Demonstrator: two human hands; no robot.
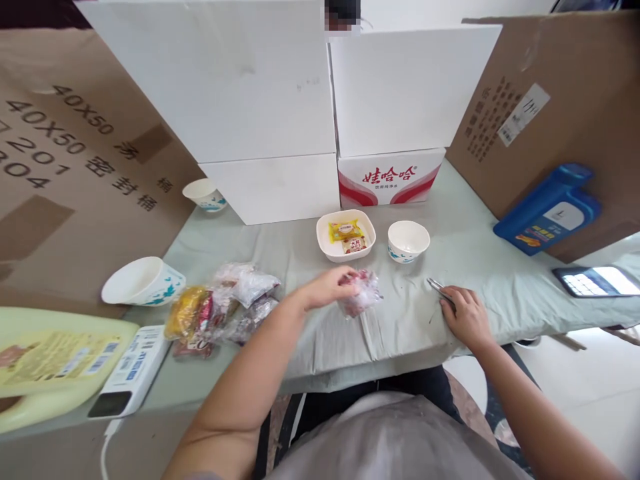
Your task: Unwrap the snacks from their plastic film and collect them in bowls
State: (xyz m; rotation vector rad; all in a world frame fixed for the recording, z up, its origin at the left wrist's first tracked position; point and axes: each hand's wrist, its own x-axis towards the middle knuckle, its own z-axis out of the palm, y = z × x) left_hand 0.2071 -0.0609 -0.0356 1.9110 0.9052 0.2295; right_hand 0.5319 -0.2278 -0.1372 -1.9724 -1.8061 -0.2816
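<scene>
My left hand [333,287] is closed on a crinkled clear plastic bag [361,293] with reddish contents, at the middle of the table. What exactly is inside cannot be made out. Further right, my right hand [467,317] rests on the cloth with its fingers around a slim silver metal tool [437,287], whose near end is hidden under them. Just beyond the bag stands a cream square bowl [325,247] with a yellow packet [346,231] and a smaller printed packet [354,245] in it. Beside that bowl is a white paper bowl [409,240] with a blue-green leaf pattern.
Several wrapped snack packets [225,300] are heaped at the left, near another paper bowl [163,283]. A yellow jug [60,360] and a white device [130,373] with a cable lie closer. White boxes [270,190] wall the back. A blue bottle [550,210] and a phone [597,281] are right.
</scene>
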